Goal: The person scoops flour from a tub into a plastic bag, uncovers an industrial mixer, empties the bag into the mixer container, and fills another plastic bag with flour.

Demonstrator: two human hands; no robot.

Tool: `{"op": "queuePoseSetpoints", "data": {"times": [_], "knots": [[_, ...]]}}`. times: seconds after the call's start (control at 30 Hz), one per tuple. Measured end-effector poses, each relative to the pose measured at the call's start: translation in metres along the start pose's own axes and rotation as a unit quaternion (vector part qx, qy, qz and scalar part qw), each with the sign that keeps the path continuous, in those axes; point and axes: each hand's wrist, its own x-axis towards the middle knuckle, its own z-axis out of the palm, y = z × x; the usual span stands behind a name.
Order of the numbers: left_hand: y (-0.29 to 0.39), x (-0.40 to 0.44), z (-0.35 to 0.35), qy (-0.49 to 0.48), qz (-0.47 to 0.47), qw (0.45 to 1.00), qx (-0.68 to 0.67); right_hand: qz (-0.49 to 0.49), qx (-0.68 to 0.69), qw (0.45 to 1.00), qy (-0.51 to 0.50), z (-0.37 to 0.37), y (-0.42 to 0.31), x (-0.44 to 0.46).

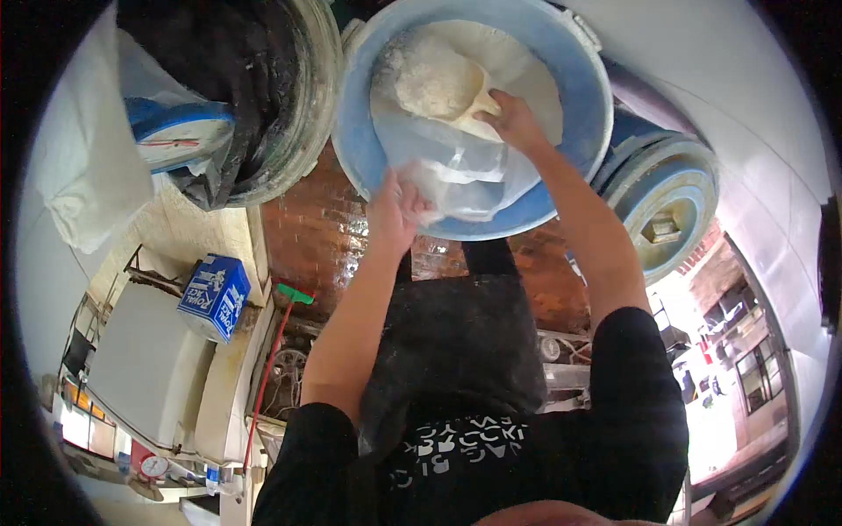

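Note:
My right hand (516, 121) grips the handle of a cream-coloured scoop (481, 98) heaped with white powder that looks like flour (434, 81). The scoop is over a blue tub (355, 114), which holds more of the same powder (531, 83). Just below the scoop, a clear plastic bag (474, 175) spreads across the near side of the tub. My left hand (402, 209), a little blurred, has its fingers closed on the bag's left edge at the tub's rim. Whether any powder is inside the bag I cannot tell.
Left of the tub stands a bin lined with black plastic (303, 96), beside a blue dial scale (180, 136) and a white bag (88, 167). A lidded blue barrel (675, 197) is at the right. A blue box (215, 294) and a red-handled broom (267, 377) are lower left.

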Motion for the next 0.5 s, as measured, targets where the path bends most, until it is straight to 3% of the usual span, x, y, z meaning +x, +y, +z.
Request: {"op": "queuePoseSetpoints", "data": {"times": [0.1, 0.2, 0.3, 0.4, 0.5], "knots": [[0.018, 0.033, 0.001, 0.028, 0.043, 0.997, 0.057, -0.014, 0.046, 0.998, 0.027, -0.042, -0.018, -0.031], [0.039, 0.056, 0.012, 0.032, 0.081, 0.990, 0.108, 0.018, 0.105, 0.993, -0.049, -0.093, -0.047, -0.054], [0.069, 0.058, 0.036, -0.012, 0.049, 0.983, 0.176, -0.032, 0.057, 0.995, -0.077, -0.113, -0.044, -0.069], [0.083, 0.042, 0.050, -0.104, 0.100, 0.948, 0.284, -0.025, 0.007, 0.995, -0.101, -0.121, -0.060, -0.083], [0.093, -0.001, 0.075, -0.106, 0.105, 0.890, 0.432, -0.032, 0.079, 0.991, -0.105, -0.082, -0.034, -0.089]]}}
